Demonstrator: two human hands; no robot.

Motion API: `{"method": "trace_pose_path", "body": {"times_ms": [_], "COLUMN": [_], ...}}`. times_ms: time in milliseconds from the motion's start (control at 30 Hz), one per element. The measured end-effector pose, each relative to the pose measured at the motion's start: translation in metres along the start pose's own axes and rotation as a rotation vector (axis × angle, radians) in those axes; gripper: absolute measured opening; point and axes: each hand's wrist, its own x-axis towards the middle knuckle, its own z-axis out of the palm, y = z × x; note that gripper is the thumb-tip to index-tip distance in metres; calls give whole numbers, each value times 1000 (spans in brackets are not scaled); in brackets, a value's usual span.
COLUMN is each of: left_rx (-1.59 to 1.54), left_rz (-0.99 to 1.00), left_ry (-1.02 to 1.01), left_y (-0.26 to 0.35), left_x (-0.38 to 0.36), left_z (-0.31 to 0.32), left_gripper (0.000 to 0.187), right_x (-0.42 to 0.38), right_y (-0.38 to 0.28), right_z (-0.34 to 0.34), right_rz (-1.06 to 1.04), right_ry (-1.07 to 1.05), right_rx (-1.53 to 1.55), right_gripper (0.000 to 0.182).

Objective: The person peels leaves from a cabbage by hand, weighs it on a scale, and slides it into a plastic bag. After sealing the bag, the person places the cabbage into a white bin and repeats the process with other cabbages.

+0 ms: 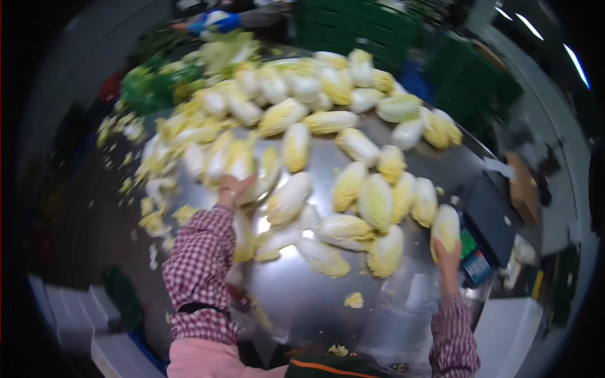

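Many pale yellow and white napa cabbages point(288, 198) lie over a shiny steel table point(290, 302). My left hand point(237, 188) reaches out at the left and rests against the lower end of a napa cabbage point(239, 159); its fingers are partly hidden, so I cannot make out a firm grip. At the right edge of the table, my right hand point(447, 253) is wrapped round the lower end of another napa cabbage point(446, 223), which stands nearly upright beside a dark scale point(486, 217).
Loose trimmed leaves point(154, 164) cover the table's left edge. Green crates point(359, 28) are stacked behind, with a green net bag point(148, 85) at the back left. Across the table another person's blue-gloved hand point(224, 22) holds a cabbage. A white box point(509, 331) stands front right.
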Motion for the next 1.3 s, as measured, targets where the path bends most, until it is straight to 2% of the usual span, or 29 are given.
{"method": "trace_pose_path", "body": {"times_ms": [33, 100, 167, 200, 233, 267, 300, 333, 367, 433, 500, 567, 633, 667, 700, 733, 800, 867, 900, 933, 967, 1000, 1033, 1067, 1100, 1133, 1200, 1233, 1300], "left_rx": [80, 164, 165, 43, -198, -254, -148, -339, -331, -1086, -1202, -722, -541, -364, -178, -178, 112, 39, -227, -288, -270, -167, 300, 303, 417, 514, 562, 585, 593], "left_rz": [-73, -155, -81, 124, 207, 211, 161, 132, 94, 114, 220, 713, 1187, 1381, 1572, 1599, 1954, 1724, 1494, 1258, 762, 752, 839, 314, -27, 65, -202, -206, -254], "left_ry": [-30, -60, 167, 283, 205, 263, 238, 107, 135, -248, -465, -384, -465, -431, -391, -393, 65, -280, -409, -282, -151, 153, 700, 507, 369, 412, 180, 236, 317], "left_y": [6, 18, 14, -13, -11, -17, -27, -23, -30, -35, -25, 2, 48, 75, 93, 100, 127, 147, 152, 127, 118, 71, -2, 20, 13, -20, 6, 21, 32], "left_x": [11, 5, -18, -4, -15, -23, -25, -44, -59, -84, -121, -155, -186, -203, -217, -226, -236, -228, -209, -161, -136, -64, 24, 0, 29, 53, 51, 42, 32], "left_z": [3, 13, 4, 19, 3, 1, -6, -31, -48, -71, -89, -98, -102, -98, -91, -81, -61, -69, -75, -36, -43, -18, 9, -31, -42, -32, -35, -34, -31], "left_gripper": [99, 100, 100, 94, 93, 94, 95, 91, 91, 89, 86, 82, 81, 83, 86, 86, 81, 86, 93, 98, 96, 93, 73, 72, 76, 82, 95, 96, 98], "right_x": [29, 58, 92, 102, 116, 131, 140, 150, 157, 168, 141, 79, 9, -25, -59, -91, -101, -75, -65, -58, -52, -48, -20, 17, 43, 71, 120, 147, 172], "right_y": [15, -7, -21, -26, -33, -29, -40, -37, -31, -36, -56, -122, -155, -159, -155, -151, -143, -129, -118, -103, -88, -73, -75, -36, -41, -26, -1, 28, 57], "right_z": [9, 34, 57, 76, 91, 100, 102, 109, 110, 106, 113, 112, 108, 112, 106, 90, 60, 28, 9, -9, -27, -45, -68, -95, -113, -134, -170, -186, -198], "right_rz": [-154, -211, -200, -199, -184, -264, -246, -238, -316, -333, -490, -248, 583, 708, 1124, 1090, 982, 697, 583, 494, 421, 361, 256, 99, 95, 111, 221, 224, 331], "right_ry": [47, 96, 113, 120, 55, 3, -153, -165, -192, -364, -164, -576, -1171, -1440, -1391, -1391, -1327, -1043, -894, -750, -612, -478, -288, -119, 33, 94, 169, 222, 233], "right_rx": [-149, -202, -249, -287, -272, -381, -364, -553, -620, -656, -999, -230, 718, 976, 1183, 1259, 1353, 1274, 1234, 1191, 1140, 1081, 876, 558, 346, 265, 106, -19, 218], "right_gripper": [63, 70, 72, 74, 74, 73, 72, 73, 75, 70, 64, 67, 80, 92, 93, 88, 85, 82, 80, 80, 79, 78, 74, 76, 77, 79, 81, 80, 77]}}
